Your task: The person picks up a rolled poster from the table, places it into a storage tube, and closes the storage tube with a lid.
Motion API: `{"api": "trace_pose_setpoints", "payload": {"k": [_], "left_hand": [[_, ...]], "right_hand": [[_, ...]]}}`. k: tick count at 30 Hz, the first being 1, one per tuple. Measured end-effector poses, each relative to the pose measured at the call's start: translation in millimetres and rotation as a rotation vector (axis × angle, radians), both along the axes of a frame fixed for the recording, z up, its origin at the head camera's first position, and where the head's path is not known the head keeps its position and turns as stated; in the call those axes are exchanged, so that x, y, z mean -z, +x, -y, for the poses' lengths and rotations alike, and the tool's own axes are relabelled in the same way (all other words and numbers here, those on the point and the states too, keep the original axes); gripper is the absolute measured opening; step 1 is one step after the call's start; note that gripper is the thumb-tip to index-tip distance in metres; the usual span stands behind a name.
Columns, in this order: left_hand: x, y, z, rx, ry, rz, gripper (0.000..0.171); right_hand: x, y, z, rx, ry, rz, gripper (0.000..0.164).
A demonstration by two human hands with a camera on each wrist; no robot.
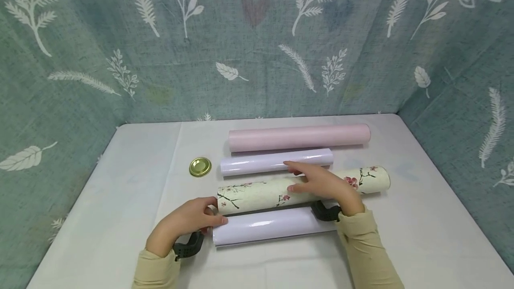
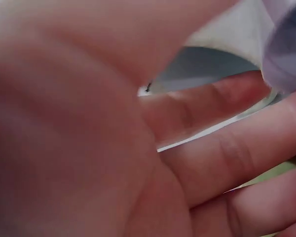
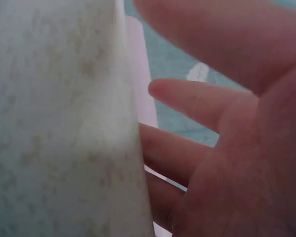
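A cream roll of floral paper (image 1: 249, 196) lies slantwise across the table, printed with dark branches and pink blossoms. My right hand (image 1: 326, 185) is over its right half, fingers spread and reaching behind it; in the right wrist view the cream surface (image 3: 64, 123) stands beside the fingers. In front lies a glossy white roll (image 1: 273, 225), partly under the right wrist. My left hand (image 1: 188, 214) is at the left ends of these two rolls, thumb by the white one and fingers by the floral one. The left wrist view shows fairly straight fingers (image 2: 222, 153) beside a roll's hollow end.
Behind the floral roll lie a shorter glossy pale roll (image 1: 257, 164) and, farthest back, a pink roll (image 1: 299, 138). A gold jar lid (image 1: 200, 167) rests to their left. Leaf-patterned cloth (image 1: 257, 79) hangs around the white-covered table (image 1: 132, 182).
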State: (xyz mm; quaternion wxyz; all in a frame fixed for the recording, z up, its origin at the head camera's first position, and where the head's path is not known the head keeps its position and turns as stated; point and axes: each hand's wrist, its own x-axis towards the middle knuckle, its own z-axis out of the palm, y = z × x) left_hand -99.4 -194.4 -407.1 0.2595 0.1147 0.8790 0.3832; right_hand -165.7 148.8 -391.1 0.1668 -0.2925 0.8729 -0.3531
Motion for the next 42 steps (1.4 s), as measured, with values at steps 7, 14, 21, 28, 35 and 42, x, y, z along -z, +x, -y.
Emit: {"api": "trace_pose_setpoints", "payload": {"k": [7, 14, 21, 28, 35, 42], "left_hand": [[6.4, 1.0, -6, -0.075, 0.109, 0.036, 0.040], [7.2, 0.0, -9, -0.085, 0.060, -0.048, 0.034], [7.7, -1.7, -10, 0.089, 0.042, -0.104, 0.047], [12.3, -4.4, -16, 0.109, -0.003, -0.183, 0.056], [12.9, -5.9, -17, 0.042, 0.002, -0.125, 0.050], [16.5, -8.6, -10, 0.032, 0.102, -0.092, 0.046]], "right_hand": [[4.7, 1.3, 5, 0.004, 0.142, -0.089, 0.075], [6.3, 5.1, 12, 0.045, 0.324, -0.192, 0.082], [5.2, 3.3, 5, 0.062, 0.290, -0.188, 0.078], [6.3, 1.6, -3, 0.068, 0.288, -0.183, 0.078], [3.2, 1.0, -11, 0.060, 0.270, -0.160, 0.075], [2.0, 1.0, -22, 0.101, 0.266, -0.108, 0.064]]}}
